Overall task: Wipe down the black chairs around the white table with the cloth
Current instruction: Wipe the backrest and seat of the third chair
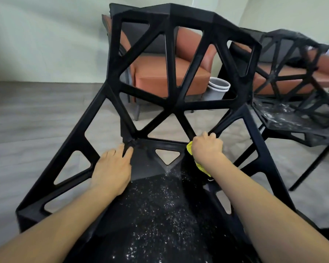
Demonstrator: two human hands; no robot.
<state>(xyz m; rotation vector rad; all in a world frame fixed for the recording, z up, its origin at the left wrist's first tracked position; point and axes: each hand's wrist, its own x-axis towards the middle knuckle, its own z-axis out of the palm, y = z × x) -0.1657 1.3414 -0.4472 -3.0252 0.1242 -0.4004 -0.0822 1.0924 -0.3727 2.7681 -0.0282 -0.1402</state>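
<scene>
Both forearms reach over the speckled seat of the near black chair (171, 76), a stiff, rigid lattice that looks slick where dusty. Her left hand (112, 168) lies flat, fingers straight, bracing the seat back edge. Her right hand (206, 148) curls round the soft yellow cloth (189, 149), bunched at the seat's rear right corner; gripping it balled seems best for those struts

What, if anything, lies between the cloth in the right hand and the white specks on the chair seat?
Nothing visible. The right hand holds the yellow cloth at the back of the seat, and the specks lie open just below it. The left hand rests to the side.
</scene>
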